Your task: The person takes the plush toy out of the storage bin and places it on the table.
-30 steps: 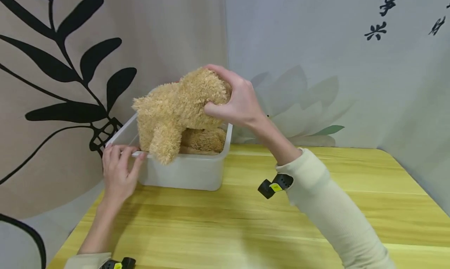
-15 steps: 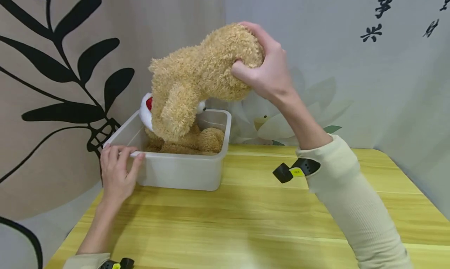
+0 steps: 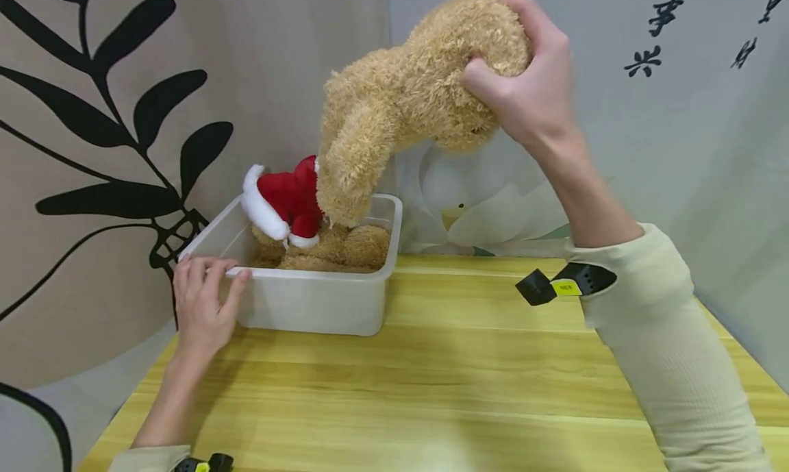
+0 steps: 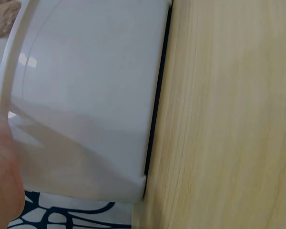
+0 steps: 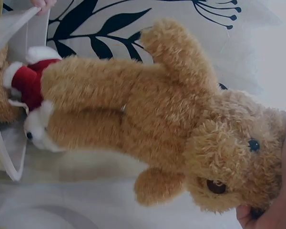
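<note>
My right hand (image 3: 542, 81) grips a tan teddy bear (image 3: 407, 95) by the head, above and to the right of a white plastic bin (image 3: 314, 301). In the right wrist view the bear (image 5: 152, 105) shows its face, belly and limbs. Its lower end reaches down toward the bin. There a plush in red-and-white clothing (image 3: 298, 198) pokes up past the rim, partly hidden behind the bear. Beneath it lies more brown plush (image 3: 366, 246). My left hand (image 3: 206, 307) holds the bin's near-left rim, fingers over the edge; the left wrist view shows the hand (image 4: 2, 167) beside the rim.
The bin stands at the back left of a wooden table (image 3: 431, 383), close to its left edge. Behind it is a wall curtain (image 3: 296, 61) printed with dark leaves. A black cable-like curve (image 3: 49, 417) crosses the lower left.
My right hand has lifted the teddy bear up and to the right, out of the bin. The red-and-white plush has come into view. My left hand stays on the rim.
</note>
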{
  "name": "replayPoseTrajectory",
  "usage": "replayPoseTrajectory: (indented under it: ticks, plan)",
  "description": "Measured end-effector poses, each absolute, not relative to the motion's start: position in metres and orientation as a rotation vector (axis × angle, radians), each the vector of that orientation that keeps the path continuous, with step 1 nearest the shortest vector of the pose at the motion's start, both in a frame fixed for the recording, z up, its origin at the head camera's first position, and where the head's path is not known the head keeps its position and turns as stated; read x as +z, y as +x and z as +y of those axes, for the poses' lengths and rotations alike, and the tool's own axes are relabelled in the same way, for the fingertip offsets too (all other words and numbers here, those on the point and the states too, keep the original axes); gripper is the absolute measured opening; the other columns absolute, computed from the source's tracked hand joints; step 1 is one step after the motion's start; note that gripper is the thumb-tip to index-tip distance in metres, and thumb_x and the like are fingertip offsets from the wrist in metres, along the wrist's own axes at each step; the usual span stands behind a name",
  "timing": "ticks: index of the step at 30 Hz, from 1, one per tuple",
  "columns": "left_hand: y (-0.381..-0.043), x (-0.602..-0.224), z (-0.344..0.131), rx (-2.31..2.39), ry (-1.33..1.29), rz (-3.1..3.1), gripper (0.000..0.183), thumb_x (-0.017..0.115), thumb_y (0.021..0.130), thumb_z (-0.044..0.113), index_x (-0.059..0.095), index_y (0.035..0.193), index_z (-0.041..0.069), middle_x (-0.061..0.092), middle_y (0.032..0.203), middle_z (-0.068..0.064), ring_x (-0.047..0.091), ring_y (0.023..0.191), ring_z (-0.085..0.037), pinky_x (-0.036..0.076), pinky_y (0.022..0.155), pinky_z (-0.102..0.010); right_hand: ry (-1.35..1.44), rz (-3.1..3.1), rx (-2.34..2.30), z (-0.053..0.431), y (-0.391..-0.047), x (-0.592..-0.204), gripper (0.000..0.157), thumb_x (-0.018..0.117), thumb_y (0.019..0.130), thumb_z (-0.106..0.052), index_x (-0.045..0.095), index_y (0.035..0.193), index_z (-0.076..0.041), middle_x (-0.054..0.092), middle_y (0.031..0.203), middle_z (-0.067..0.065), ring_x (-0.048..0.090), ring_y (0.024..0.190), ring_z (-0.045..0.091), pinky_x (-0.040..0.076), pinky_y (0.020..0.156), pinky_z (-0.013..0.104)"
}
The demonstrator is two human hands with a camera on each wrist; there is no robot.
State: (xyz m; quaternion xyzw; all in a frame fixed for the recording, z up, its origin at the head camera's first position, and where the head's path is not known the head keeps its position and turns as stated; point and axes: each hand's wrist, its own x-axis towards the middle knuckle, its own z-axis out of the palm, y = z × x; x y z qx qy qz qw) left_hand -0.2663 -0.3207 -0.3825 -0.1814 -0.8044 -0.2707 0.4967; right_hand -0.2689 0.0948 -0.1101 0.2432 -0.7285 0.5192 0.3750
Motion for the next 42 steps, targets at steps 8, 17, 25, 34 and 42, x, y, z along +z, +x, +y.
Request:
replayPoseTrajectory:
  ticks: [8, 17, 25, 34, 42]
  plan:
    - [-0.262, -0.382, -0.316, -0.651, -0.420, -1.970, 0.071, 0.045, 0.100, 0.063, 0.063, 0.099, -0.006, 0.052, 0.099, -0.026, 0.040, 0.110, -0.050, 0.015, 0.120, -0.056, 0.403, -1.985, 1.147, 0.124, -0.263, -0.109, 0.045, 0.071, 0.078, -0.023, 0.070, 0.123, -0.018, 0.067, 0.104, -0.004, 0.062, 0.084, 0.013, 0.054, 0.069, 0.021]
    - [-0.261, -0.384, -0.322, -0.632, -0.405, -1.999, 0.054, 0.049, 0.102, 0.045, 0.060, 0.105, -0.007, 0.050, 0.103, -0.027, 0.039, 0.112, -0.050, 0.016, 0.119, -0.055, 0.170, -2.325, 0.845, 0.140, -0.278, -0.133, 0.065, 0.064, 0.083, -0.043, 0.057, 0.143, -0.020, 0.070, 0.106, 0.008, 0.050, 0.067, 0.018, 0.047, 0.077, 0.031]
    - [-0.262, -0.385, -0.326, -0.605, -0.391, -1.999, 0.035, 0.053, 0.092, 0.024, 0.060, 0.103, -0.008, 0.049, 0.100, -0.027, 0.040, 0.107, -0.048, 0.019, 0.117, -0.055, 0.036, -2.616, 0.658, 0.137, -0.297, -0.154, 0.083, 0.059, 0.083, -0.056, 0.042, 0.154, -0.016, 0.066, 0.107, 0.017, 0.049, 0.068, 0.023, 0.040, 0.058, 0.034]
    - [-0.263, -0.384, -0.323, -0.617, -0.403, -1.981, 0.036, 0.054, 0.091, 0.025, 0.060, 0.104, -0.008, 0.049, 0.099, -0.026, 0.040, 0.106, -0.048, 0.019, 0.117, -0.056, -0.035, -2.829, 0.649, 0.134, -0.314, -0.190, 0.083, 0.063, 0.080, -0.055, 0.050, 0.146, -0.005, 0.053, 0.087, 0.012, 0.045, 0.064, 0.020, 0.038, 0.052, 0.030]
    - [-0.267, -0.385, -0.324, -0.712, -0.430, -1.918, 0.033, 0.058, 0.090, 0.023, 0.062, 0.099, -0.009, 0.052, 0.095, -0.025, 0.041, 0.102, -0.044, 0.021, 0.116, -0.051, 0.022, -2.876, 0.746, 0.131, -0.328, -0.215, 0.098, 0.062, 0.084, -0.070, 0.041, 0.152, -0.002, 0.052, 0.140, 0.029, 0.055, 0.117, 0.044, 0.050, 0.092, 0.054]
